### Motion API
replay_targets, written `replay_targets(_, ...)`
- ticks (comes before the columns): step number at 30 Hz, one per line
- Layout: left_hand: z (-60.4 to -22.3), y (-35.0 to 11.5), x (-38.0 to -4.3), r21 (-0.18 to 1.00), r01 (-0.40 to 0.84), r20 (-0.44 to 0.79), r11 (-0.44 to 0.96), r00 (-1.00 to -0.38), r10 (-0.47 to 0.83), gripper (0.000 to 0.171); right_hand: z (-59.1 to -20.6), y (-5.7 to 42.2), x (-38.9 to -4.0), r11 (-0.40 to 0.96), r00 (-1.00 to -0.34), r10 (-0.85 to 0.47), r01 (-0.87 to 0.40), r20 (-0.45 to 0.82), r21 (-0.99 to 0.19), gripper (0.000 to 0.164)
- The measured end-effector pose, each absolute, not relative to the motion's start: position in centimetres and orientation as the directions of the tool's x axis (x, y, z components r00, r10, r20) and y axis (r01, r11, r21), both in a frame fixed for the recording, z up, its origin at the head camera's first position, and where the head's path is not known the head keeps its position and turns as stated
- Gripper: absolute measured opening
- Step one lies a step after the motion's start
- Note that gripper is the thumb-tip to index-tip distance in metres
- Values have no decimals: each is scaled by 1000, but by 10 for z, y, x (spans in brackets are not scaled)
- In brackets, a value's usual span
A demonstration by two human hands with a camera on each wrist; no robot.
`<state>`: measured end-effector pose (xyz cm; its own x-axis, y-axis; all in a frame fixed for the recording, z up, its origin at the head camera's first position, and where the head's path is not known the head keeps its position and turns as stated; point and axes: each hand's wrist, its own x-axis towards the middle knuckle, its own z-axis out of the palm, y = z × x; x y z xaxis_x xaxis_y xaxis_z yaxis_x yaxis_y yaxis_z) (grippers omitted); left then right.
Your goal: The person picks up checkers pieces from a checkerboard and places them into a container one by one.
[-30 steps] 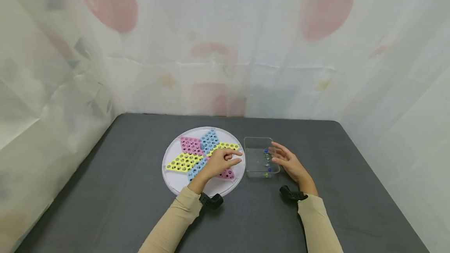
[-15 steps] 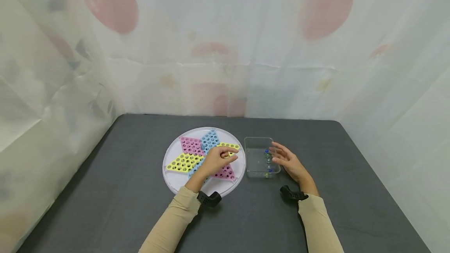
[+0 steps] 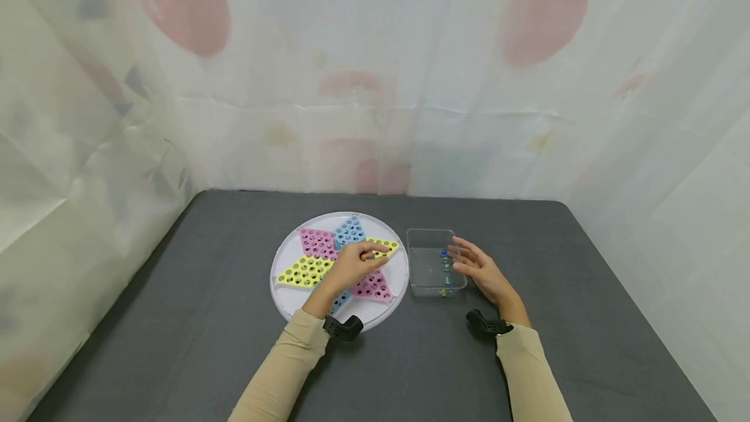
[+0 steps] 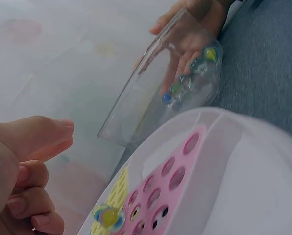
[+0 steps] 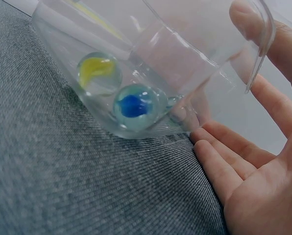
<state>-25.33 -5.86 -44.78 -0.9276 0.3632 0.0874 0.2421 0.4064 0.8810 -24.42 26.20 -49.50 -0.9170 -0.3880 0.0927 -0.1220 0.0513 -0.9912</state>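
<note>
My left hand (image 3: 353,267) hovers over the Chinese checkers board (image 3: 374,319), a round white one with a pink, yellow and blue star of holes. Its thumb and forefinger are apart, the other fingers loosely bent, and nothing shows between them. In the left wrist view a yellow-and-blue marble (image 4: 109,218) sits on the star beside that hand. My right hand (image 3: 482,273) rests against the right side of a clear plastic box (image 3: 423,259). Its relaxed fingers lie along the wall, with the thumb (image 5: 246,19) near the rim. Inside, several glass marbles (image 5: 133,106) line the right wall.
The box stands just right of the board on a dark grey table (image 3: 234,357). Pale patterned curtains (image 3: 375,83) enclose the back and sides. Each wrist carries a black camera mount (image 3: 344,329).
My left hand has drawn back a little to the left across the board, uncovering more of the yellow and pink points at right. The right hand and the box have stayed put.
</note>
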Motion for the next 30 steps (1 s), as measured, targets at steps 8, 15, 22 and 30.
replay_targets(8,-451,-71,-258,877,227,67,423,-931,360,27,-495,261,-245,54,-921,-379,-117,88,-992,70)
replay_targets(15,-454,-79,-261,852,254,59,457,-915,398,28,-497,262,-245,48,-920,-381,-121,93,-992,69)
replay_targets(22,-457,-85,-263,846,244,28,473,-908,419,28,-497,262,-245,40,-919,-383,-121,96,-992,69)
replay_targets(30,-458,-89,-264,842,235,-1,486,-899,437,24,-496,262,-245,45,-917,-386,-130,103,-990,69)
